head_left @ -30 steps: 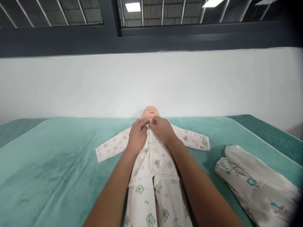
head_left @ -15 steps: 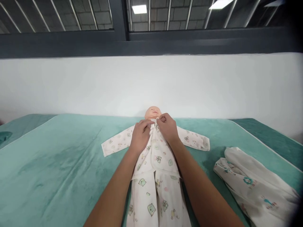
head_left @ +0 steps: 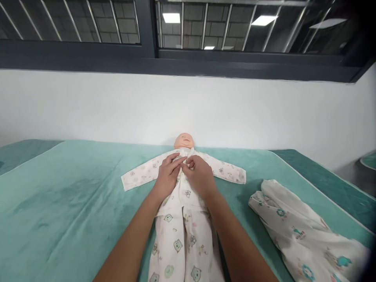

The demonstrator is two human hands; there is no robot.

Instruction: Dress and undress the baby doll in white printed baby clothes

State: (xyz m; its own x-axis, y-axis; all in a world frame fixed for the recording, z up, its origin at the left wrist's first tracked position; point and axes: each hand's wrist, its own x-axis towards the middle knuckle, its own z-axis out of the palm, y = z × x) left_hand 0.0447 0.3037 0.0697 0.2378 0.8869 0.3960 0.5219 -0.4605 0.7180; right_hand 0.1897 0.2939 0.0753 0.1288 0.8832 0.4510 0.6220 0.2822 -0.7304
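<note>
A baby doll (head_left: 183,140) lies on its back on a teal mat (head_left: 67,196), head toward the wall. It wears a white romper with small animal prints (head_left: 182,231), sleeves spread out to both sides. My left hand (head_left: 167,176) and my right hand (head_left: 199,174) rest on the doll's chest, fingertips meeting at the front placket just below the collar. Both hands pinch the romper's cloth there.
A second white printed garment (head_left: 302,235) lies crumpled on the mat at the right. A white wall (head_left: 117,105) rises behind the mat, with a dark-framed barred window (head_left: 147,35) above. A darker green strip (head_left: 323,172) edges the mat at the right.
Both hands have slid a little down from the collar to the upper chest, still pinched together on the cloth. The view has shifted slightly to the right and up.
</note>
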